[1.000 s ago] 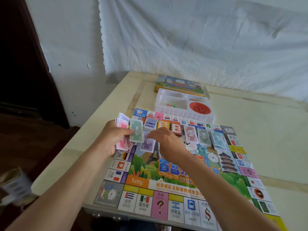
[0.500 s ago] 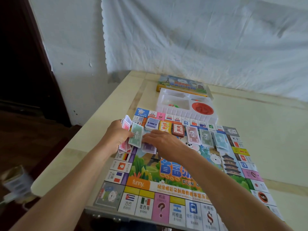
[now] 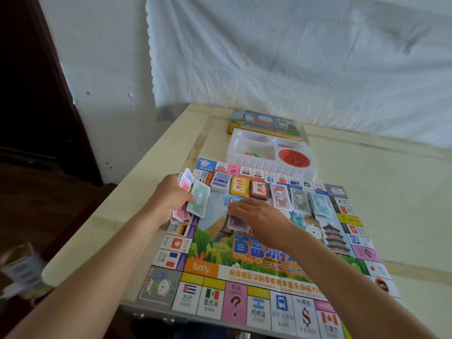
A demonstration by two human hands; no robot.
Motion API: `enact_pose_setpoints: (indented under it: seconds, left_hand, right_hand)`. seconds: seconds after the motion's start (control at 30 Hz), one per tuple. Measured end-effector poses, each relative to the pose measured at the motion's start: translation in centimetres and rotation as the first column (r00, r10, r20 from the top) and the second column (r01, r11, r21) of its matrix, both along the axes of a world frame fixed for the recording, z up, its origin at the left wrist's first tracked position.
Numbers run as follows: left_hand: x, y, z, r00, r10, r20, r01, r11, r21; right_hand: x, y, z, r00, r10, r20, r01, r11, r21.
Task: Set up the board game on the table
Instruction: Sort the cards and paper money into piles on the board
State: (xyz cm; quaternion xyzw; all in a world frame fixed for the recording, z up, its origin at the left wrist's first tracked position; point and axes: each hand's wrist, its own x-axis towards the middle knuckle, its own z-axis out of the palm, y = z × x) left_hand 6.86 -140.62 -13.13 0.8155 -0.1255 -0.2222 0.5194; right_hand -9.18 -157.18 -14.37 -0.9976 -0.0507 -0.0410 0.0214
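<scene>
On the board [image 3: 220, 245], sorting money: left hand [image 3: 171, 199] grips a fanned wad of bills [image 3: 201, 202], right hand [image 3: 256, 212] lies flat on the purple pile [image 3: 237, 222]. Next: probably deal the green bill to its stack.

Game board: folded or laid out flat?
Spread flat: the game board lies open on the table, card stacks resting across its far half.
</scene>
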Motion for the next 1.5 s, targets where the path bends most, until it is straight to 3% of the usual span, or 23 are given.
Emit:
enact_pose_setpoints:
  seconds: [0.17,0.63,1.07,1.17,1.27,1.33,1.5]
  left_hand:
    - [-1.1,-1.5,0.5,0.989,-0.099,-0.109,0.098,0.995,-0.012]
    - [-2.6,-3.1,0.1,0.942,-0.259,0.211,0.158,0.901,0.404]
    - [-1.7,-2.9,-0.2,0.949,-0.247,0.197,0.167,0.922,0.349]
    - [-1.7,-2.9,-0.4,0.953,-0.233,0.193,0.158,0.928,0.337]
    - [-1.6,-3.0,-0.4,0.956,-0.225,0.190,0.154,0.932,0.327]
    - [-1.5,-3.0,-0.5,0.957,-0.221,0.186,0.157,0.938,0.309]
    - [-1.4,-2.6,-0.6,0.965,-0.195,0.172,0.145,0.953,0.267]
  right_hand:
    - [-0.5,-0.2,-0.6,1.000,-0.009,0.027,0.009,1.000,0.006]
    - [-0.6,0.4,-0.5,0.997,-0.078,0.008,0.077,0.993,0.094]
    - [-0.6,0.8,-0.1,0.985,-0.165,-0.058,0.172,0.974,0.144]
    - [-0.6,0.7,-0.5,0.946,-0.323,0.003,0.305,0.896,0.322]
    - [-0.8,1.2,-0.1,0.848,-0.528,-0.043,0.446,0.667,0.597]
    - [-0.8,1.4,0.0,0.805,-0.583,-0.107,0.477,0.530,0.701]
    - [-0.9,2.0,0.5,0.779,-0.613,-0.134,0.493,0.465,0.735]
